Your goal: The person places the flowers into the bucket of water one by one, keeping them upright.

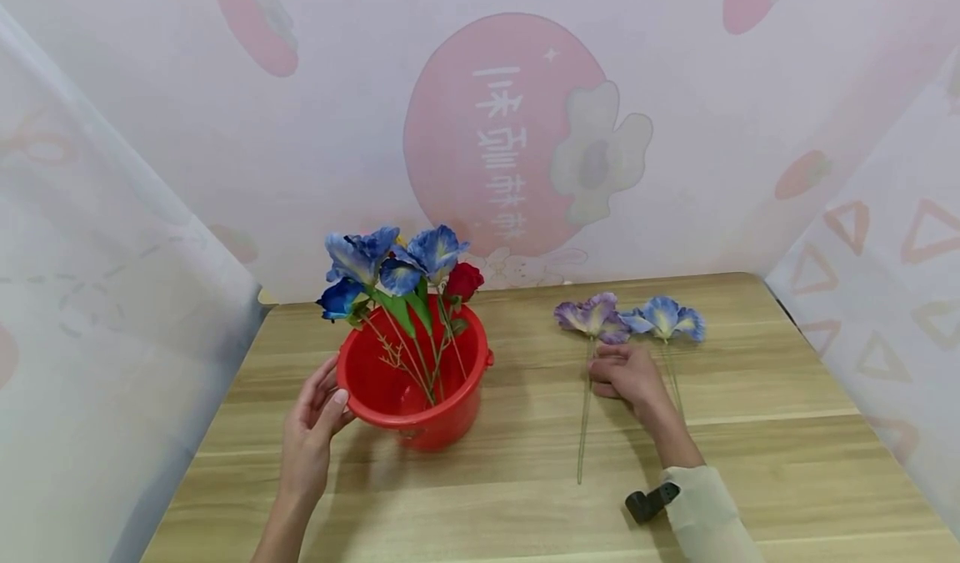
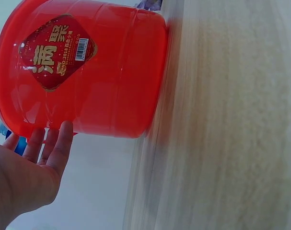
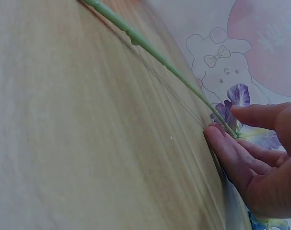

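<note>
A red bucket point(image 1: 450, 419) stands on the table, holding blue irises point(image 1: 435, 250), a blue rose point(image 1: 341, 298) and a red rose point(image 1: 464, 281). My left hand point(image 1: 309, 434) rests against its left side, fingers fairly straight along the outer wall and thumb by the rim; the left wrist view shows the bucket's label point(image 2: 56, 52). To the right, a purple iris point(image 1: 594, 317) lies with its stem toward me. My right hand point(image 1: 632, 375) has thumb and fingers around that stem point(image 3: 179, 76), just below the bloom. A light-blue iris point(image 1: 666, 319) lies beside it.
A wooden table point(image 1: 525, 496) bears everything. Printed cloth walls point(image 1: 337, 129) rise behind it and on both sides. A small black device point(image 1: 651, 503) sits at the right sleeve point(image 1: 705, 509). The light-blue iris's stem runs partly behind the right forearm.
</note>
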Action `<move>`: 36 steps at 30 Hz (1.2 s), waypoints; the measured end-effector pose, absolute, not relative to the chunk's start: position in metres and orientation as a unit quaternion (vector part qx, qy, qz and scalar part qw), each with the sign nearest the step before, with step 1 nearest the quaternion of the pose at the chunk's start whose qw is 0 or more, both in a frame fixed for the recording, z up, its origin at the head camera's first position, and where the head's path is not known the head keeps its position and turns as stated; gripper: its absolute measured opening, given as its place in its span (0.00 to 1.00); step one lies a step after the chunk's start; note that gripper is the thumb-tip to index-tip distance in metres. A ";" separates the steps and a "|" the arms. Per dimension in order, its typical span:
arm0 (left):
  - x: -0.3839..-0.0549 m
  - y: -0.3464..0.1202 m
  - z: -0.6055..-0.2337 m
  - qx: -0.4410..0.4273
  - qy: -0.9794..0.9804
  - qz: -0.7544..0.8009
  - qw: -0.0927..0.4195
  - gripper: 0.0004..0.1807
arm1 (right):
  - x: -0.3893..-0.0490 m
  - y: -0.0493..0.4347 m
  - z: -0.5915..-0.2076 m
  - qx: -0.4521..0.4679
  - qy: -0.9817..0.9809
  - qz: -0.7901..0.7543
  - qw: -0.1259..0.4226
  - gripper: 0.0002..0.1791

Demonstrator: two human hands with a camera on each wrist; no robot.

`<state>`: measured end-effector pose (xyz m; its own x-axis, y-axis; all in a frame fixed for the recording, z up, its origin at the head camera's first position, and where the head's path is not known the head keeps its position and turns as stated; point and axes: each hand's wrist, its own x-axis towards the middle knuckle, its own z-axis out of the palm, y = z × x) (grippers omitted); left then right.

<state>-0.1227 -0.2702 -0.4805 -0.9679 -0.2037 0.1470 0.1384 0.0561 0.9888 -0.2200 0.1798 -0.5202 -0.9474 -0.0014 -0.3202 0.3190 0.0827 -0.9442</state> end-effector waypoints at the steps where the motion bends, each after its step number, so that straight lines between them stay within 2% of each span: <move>1: -0.123 -0.270 -0.481 0.023 -0.716 -0.687 0.124 0.29 | -0.219 0.179 -0.521 0.107 0.727 -0.667 0.122 0.31; 11: -0.123 -0.269 -0.482 0.015 -0.713 -0.689 0.130 0.28 | -0.216 0.177 -0.520 0.103 0.724 -0.669 0.133 0.28; 36: -0.123 -0.269 -0.482 0.009 -0.704 -0.698 0.131 0.28 | -0.210 0.173 -0.488 0.070 0.731 -0.674 0.083 0.28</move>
